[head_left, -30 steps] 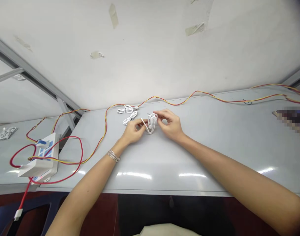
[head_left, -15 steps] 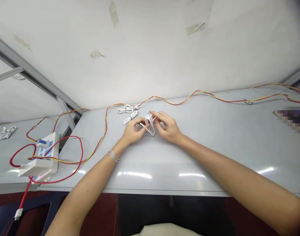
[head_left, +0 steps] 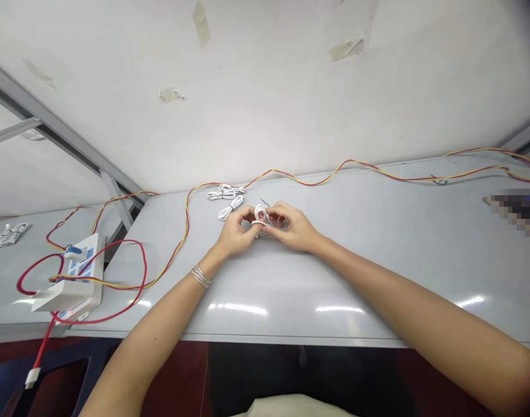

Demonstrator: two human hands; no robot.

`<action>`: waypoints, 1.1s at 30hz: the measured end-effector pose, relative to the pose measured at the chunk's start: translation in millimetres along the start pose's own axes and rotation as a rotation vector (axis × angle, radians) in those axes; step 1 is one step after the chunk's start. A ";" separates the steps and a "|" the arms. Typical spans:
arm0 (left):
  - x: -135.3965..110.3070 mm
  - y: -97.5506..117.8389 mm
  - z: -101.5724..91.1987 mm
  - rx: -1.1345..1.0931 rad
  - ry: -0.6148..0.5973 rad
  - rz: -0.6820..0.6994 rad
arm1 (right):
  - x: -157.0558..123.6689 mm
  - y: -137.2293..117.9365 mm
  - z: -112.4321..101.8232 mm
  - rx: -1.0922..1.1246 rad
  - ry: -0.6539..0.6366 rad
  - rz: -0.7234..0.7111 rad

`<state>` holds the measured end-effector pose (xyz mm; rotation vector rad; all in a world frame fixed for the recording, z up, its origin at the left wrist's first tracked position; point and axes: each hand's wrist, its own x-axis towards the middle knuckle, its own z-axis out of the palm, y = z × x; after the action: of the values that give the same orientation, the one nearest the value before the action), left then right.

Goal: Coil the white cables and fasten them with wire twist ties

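Left hand point(head_left: 235, 233) and right hand point(head_left: 294, 229) moved closer on one white cable point(head_left: 260, 215).
Fingers point(head_left: 277, 213) pinch it, hiding most; two white coils point(head_left: 225, 194) lie just above.

The white cord point(head_left: 260, 222) is mostly hidden, because the left hand point(head_left: 236, 231) and the right hand point(head_left: 293, 229) cover it, so you can't see its ends or how it loops. At the right edge, a thing point(head_left: 519, 213) is blurred into little squares, and nobody could tell what it is. The red and yellow wire point(head_left: 525, 175) runs off that same edge. The right arm point(head_left: 464, 341) is cut off at the bottom. The white box point(head_left: 69, 284) has blue marks too small to read.
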<state>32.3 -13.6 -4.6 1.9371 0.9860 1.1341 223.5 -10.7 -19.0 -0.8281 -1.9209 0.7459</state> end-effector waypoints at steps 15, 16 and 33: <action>4.2 -1.6 0.0 -0.286 0.091 -0.069 | 0.9 2.7 1.1 0.004 0.005 0.053; 4.3 -1.8 0.2 -0.273 0.105 -0.074 | 1.1 2.9 1.1 0.005 0.033 0.055; 2.7 -7.1 -3.6 -0.113 0.029 -0.056 | 0.2 3.5 2.4 0.299 0.007 0.225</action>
<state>28.1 -7.2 -8.1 1.7979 0.9641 1.1640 222.1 -8.9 -22.7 -0.8629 -1.6719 1.1333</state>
